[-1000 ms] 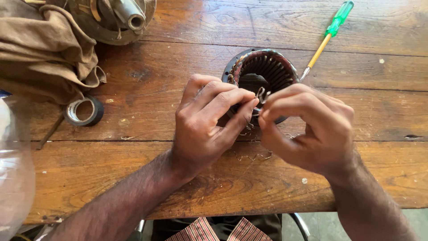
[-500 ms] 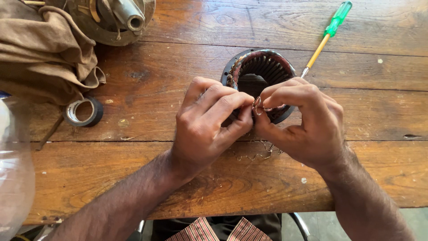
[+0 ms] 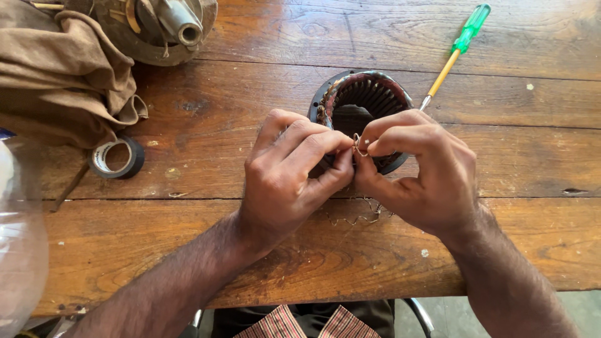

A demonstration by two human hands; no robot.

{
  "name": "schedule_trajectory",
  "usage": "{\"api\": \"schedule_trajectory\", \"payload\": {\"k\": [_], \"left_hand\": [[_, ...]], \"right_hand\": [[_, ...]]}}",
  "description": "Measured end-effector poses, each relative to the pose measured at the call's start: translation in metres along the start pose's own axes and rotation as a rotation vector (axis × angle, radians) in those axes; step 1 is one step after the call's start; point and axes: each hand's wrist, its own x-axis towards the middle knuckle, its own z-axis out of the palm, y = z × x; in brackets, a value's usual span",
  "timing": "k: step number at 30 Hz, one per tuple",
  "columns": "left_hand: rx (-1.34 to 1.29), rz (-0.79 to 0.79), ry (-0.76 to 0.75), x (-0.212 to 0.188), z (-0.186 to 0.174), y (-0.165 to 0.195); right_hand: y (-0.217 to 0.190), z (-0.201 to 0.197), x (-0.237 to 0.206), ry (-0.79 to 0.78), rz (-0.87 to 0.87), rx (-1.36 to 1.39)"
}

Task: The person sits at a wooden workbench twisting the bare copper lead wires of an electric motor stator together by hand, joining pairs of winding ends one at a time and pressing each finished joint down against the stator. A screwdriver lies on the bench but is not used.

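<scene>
both hands, left hand point(image 3: 285, 181) and right hand point(image 3: 419, 172), pinch a small wire loop point(image 3: 359, 145) between fingertips, just over the near rim of the stator point(image 3: 363, 100), whose bore opens upward. a green screwdriver point(image 3: 454, 53) slants away beyond the right hand; bare tabletop point(image 3: 532, 156) lies to its right, the near edge close below the wrists.

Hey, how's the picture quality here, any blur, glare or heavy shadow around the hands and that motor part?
Head view: even daylight, soft shadows under the left hand and right hand; both sharp, as is the thin wire pinched between them. The stator's bore is dark, its inside detail lost. The clear plastic container at the left edge is blurred with pale glare. Slight wide-angle bowing along the table planks.
</scene>
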Motion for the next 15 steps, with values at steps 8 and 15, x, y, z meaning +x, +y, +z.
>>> {"api": "schedule_trajectory", "payload": {"k": [8, 15], "left_hand": [[0.119, 0.193, -0.081, 0.003, -0.006, -0.001], [0.238, 0.310, -0.154, 0.005, -0.019, 0.003]], "right_hand": [[0.005, 0.000, 0.001, -0.017, -0.077, -0.023], [0.003, 0.008, -0.001, 0.030, -0.083, -0.049]]}}
